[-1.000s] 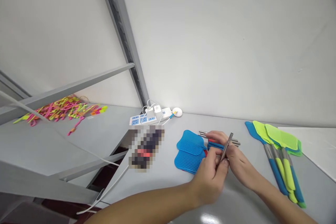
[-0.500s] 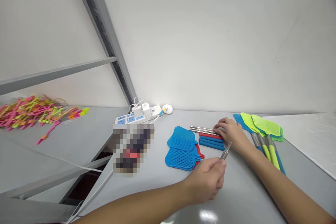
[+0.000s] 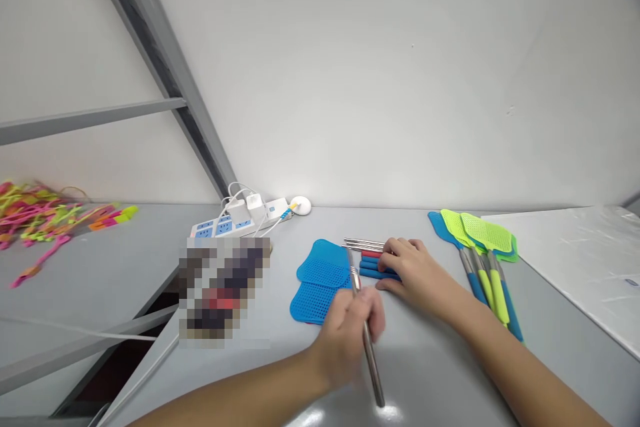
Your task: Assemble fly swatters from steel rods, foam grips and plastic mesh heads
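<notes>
My left hand (image 3: 347,330) is closed around a metal telescopic rod (image 3: 371,360), which slants with its narrow end up-left and its thick end toward the table's near side. My right hand (image 3: 417,273) has its thumb and fingers around the ends of the blue handle grips (image 3: 370,269), pinching at a blue grip. A red grip (image 3: 371,255) and several more metal rods (image 3: 357,243) lie just beyond, partly behind that hand. Blue perforated fly swatter heads (image 3: 320,277) overlap on the table beside my left hand, which hides part of them.
Several assembled fly swatters (image 3: 493,267), green and blue, lie at the right, beside white sheeting (image 3: 580,260). A power strip (image 3: 225,225) with chargers stands at the back left. Colourful plastic pieces (image 3: 40,217) lie on the left surface, behind a grey metal frame (image 3: 85,121).
My left hand has turned the rod, so its long shaft now shows and its tip points up-left. My right hand has shifted from the metal rods to the blue grips. The view has swung right.
</notes>
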`<state>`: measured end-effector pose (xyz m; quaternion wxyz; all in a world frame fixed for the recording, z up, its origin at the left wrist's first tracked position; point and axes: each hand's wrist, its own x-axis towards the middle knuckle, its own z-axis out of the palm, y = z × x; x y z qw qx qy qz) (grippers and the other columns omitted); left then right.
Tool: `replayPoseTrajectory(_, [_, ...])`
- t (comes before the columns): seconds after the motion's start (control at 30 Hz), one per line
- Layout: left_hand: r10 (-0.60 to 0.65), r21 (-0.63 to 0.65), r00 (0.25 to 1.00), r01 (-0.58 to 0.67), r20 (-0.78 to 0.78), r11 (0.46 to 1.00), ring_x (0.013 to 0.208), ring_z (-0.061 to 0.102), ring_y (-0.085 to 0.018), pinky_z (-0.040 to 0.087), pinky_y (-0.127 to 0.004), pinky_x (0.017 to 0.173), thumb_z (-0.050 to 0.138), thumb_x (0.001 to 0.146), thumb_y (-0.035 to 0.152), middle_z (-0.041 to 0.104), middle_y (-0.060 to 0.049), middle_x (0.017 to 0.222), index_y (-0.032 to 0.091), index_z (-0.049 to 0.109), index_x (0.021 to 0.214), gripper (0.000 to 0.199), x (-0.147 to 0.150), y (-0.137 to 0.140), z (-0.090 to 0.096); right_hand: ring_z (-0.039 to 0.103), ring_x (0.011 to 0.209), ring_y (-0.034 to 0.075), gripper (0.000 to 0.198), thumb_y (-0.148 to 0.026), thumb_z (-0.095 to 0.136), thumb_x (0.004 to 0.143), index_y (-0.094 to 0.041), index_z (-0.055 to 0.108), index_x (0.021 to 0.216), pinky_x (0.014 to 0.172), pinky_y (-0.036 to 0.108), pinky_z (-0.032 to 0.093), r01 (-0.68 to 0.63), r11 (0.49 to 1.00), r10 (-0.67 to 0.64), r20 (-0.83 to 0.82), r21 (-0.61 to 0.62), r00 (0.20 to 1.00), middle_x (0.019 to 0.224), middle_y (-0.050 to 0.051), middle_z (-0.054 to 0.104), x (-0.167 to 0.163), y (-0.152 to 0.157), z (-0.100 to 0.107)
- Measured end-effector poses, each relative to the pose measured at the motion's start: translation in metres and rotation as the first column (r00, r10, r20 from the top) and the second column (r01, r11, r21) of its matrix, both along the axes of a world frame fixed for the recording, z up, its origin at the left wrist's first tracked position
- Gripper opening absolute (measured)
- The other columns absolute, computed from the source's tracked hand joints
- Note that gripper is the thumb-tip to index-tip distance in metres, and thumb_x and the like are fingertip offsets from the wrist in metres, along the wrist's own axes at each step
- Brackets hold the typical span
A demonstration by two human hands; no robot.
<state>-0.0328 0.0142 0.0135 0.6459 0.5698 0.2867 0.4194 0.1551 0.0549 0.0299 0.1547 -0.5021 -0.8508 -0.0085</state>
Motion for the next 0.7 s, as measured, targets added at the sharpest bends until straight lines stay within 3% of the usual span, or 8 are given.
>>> replayPoseTrajectory(0.1, [0.249,0.123,0.961,-0.263,0.122,0.957,0.053,0.035,-0.012,0.028,-0.028,0.052,0.030,0.100,0.053,0.041,0.002,0.056,0.020,0.049,0.064,0.052,-0.007,0.011,0.007,0.054,0.089,0.023,0.014,-0.031,0.071,0.084,-0.019,0.064,0.083,0.084,0.042,0.040,0.030,0.999,-0.028,0.051,-0.023,0.998,0.091,0.005,0.057,-0.001,-0.004,-0.002])
replayPoseTrajectory(0.27, [0.469,0.069,0.833,-0.508,0.294,0.859,0.044,0.030,-0.010,0.024,-0.024,0.042,0.029,0.099,0.059,0.038,0.004,0.055,0.021,0.050,0.072,0.051,-0.018,0.040,0.025,0.054,0.090,0.024,0.010,-0.029,0.060,0.092,-0.020,0.058,0.087,0.084,0.042,0.041,0.006,0.998,-0.008,-0.021,-0.061,1.000,0.096,0.006,0.059,-0.001,-0.011,0.006])
replayPoseTrajectory(0.37, [0.525,0.086,0.786,-0.578,0.327,0.812,0.042,0.033,-0.009,0.026,-0.023,0.040,0.031,0.099,0.058,0.041,0.004,0.056,0.021,0.048,0.074,0.048,-0.022,0.049,0.032,0.056,0.084,0.020,0.007,-0.029,0.049,0.096,-0.022,0.050,0.097,0.073,0.035,0.043,0.012,0.968,-0.074,-0.239,-0.250,0.968,0.097,0.005,0.061,-0.008,-0.021,0.015])
replayPoseTrajectory(0.47, [0.549,0.089,0.767,-0.605,0.331,0.791,0.043,0.035,-0.008,0.029,-0.022,0.041,0.031,0.100,0.056,0.042,0.004,0.058,0.020,0.046,0.074,0.046,-0.023,0.050,0.033,0.057,0.077,0.017,0.010,-0.031,0.041,0.099,-0.024,0.044,0.107,0.066,0.030,0.042,-0.075,0.915,-0.118,-0.443,-0.396,0.889,0.097,0.003,0.063,-0.019,-0.031,0.017])
replayPoseTrajectory(0.57, [0.553,0.091,0.770,-0.605,0.318,0.791,0.043,0.036,-0.008,0.030,-0.022,0.041,0.032,0.100,0.056,0.042,0.004,0.059,0.020,0.046,0.074,0.046,-0.022,0.049,0.032,0.054,0.069,0.015,0.016,-0.032,0.039,0.100,-0.027,0.042,0.116,0.063,0.028,0.040,-0.166,0.896,-0.108,-0.564,-0.412,0.818,0.090,-0.001,0.062,-0.031,-0.036,0.010])
replayPoseTrajectory(0.7, [0.560,0.100,0.760,-0.618,0.330,0.779,0.042,0.036,-0.008,0.029,-0.021,0.040,0.031,0.100,0.055,0.042,0.004,0.059,0.020,0.044,0.074,0.045,-0.021,0.050,0.033,0.050,0.064,0.014,0.016,-0.036,0.041,0.100,-0.026,0.049,0.110,0.060,0.028,0.036,-0.174,0.917,-0.075,-0.582,-0.360,0.810,0.079,-0.002,0.060,-0.039,-0.037,0.001])
